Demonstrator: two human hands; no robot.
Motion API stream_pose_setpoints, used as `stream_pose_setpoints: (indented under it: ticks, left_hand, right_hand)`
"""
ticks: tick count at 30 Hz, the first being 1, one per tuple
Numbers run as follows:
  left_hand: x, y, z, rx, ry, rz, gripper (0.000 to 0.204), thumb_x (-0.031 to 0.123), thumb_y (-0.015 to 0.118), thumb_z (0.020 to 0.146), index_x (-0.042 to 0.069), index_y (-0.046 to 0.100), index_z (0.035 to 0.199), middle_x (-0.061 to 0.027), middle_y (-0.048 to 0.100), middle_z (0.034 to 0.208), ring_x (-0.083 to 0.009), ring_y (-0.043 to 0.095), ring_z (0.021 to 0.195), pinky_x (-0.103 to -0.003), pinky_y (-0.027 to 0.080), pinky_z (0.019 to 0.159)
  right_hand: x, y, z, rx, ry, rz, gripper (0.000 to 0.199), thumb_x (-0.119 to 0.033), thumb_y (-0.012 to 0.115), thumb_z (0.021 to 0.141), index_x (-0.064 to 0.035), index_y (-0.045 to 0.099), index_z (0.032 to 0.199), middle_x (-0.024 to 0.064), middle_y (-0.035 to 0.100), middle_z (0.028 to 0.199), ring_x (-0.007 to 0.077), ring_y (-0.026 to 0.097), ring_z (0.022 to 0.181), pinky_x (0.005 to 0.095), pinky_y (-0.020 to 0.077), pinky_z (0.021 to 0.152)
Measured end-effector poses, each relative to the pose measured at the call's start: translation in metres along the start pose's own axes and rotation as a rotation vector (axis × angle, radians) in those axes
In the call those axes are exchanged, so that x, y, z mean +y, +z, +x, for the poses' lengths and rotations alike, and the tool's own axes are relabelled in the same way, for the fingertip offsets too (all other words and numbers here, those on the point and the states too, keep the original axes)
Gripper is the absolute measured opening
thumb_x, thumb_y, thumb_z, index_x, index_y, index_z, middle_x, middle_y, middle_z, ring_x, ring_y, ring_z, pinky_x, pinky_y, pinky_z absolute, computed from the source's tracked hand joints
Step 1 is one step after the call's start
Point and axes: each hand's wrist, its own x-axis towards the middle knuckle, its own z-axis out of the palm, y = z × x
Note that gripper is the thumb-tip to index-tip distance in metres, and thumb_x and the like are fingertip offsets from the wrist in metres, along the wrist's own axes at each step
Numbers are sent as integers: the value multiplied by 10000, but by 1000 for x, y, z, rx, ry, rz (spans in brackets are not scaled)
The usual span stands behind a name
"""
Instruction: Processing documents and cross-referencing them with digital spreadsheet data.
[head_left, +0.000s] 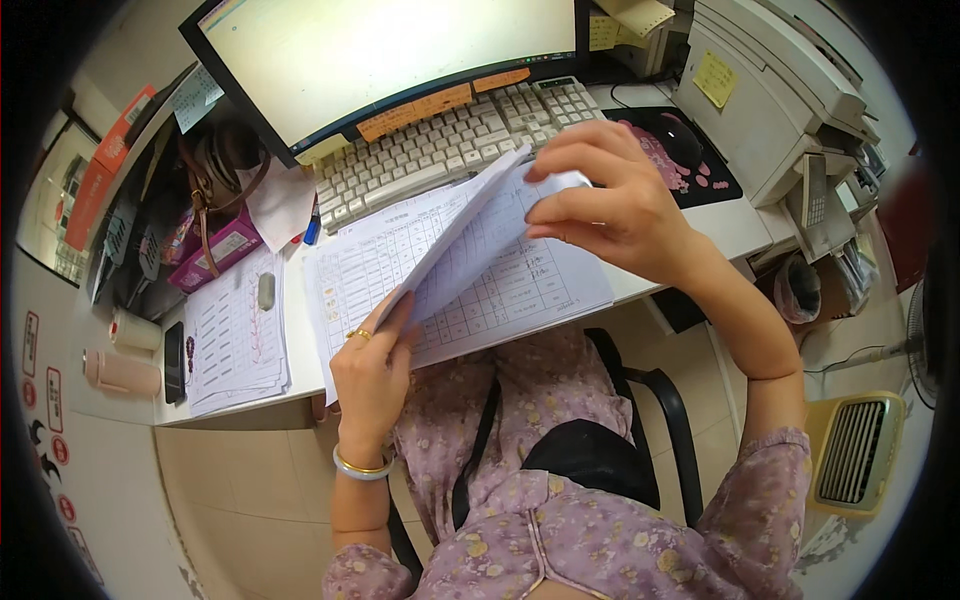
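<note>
A stack of printed table sheets (500, 290) lies on the white desk (300, 360) in front of a pale keyboard (440, 145). My left hand (372, 365), with a gold ring and a bangle, pinches the lower edge of a lifted sheet (455, 240). At that sheet's upper end, my right hand (610, 200) grips the top corner and holds the page raised off the stack.
A monitor (390, 50) stands behind the keyboard. A printer (770, 100) sits at the right, with a dark mouse pad (690, 150) beside it. More papers (235, 335), a phone (174, 362), a brown bag (215, 170) and a pink bottle (122, 372) are at the left. Black chair arm (670, 410).
</note>
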Motion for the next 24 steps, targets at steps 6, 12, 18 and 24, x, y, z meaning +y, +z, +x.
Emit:
stream_pose_setpoints:
  ticks: [6,12,18,24]
  left_hand:
    - [-17,-10,-3,379,-96,-29,257,8,608,888,59,702,1121,-173,687,855,-167,599,639,-275,462,601]
    - [-34,-10,-5,588,-77,-104,255,17,569,935,-105,609,1156,-143,687,844,-124,556,654,-244,462,624]
    - [-33,-1,-5,672,-2,7,340,8,533,951,-83,518,1278,-176,684,935,-134,553,681,-253,471,652]
    - [-32,2,-11,662,36,-42,388,-47,464,940,-45,499,1327,-222,653,1060,-202,624,802,-297,493,731]
  right_hand:
    - [7,1,-36,170,309,9,511,-190,814,715,-64,592,1158,118,593,1164,307,537,1118,402,406,981]
    - [-9,6,-70,-541,274,81,532,-344,736,776,6,596,1152,145,609,1203,310,496,1217,424,371,1026]
    - [-7,8,-68,-590,223,103,348,-259,694,815,-8,636,1049,124,662,1054,278,569,1110,413,382,1005]
    - [-9,11,-64,-493,175,88,139,-177,706,782,-41,686,801,63,684,836,214,622,936,379,413,925]
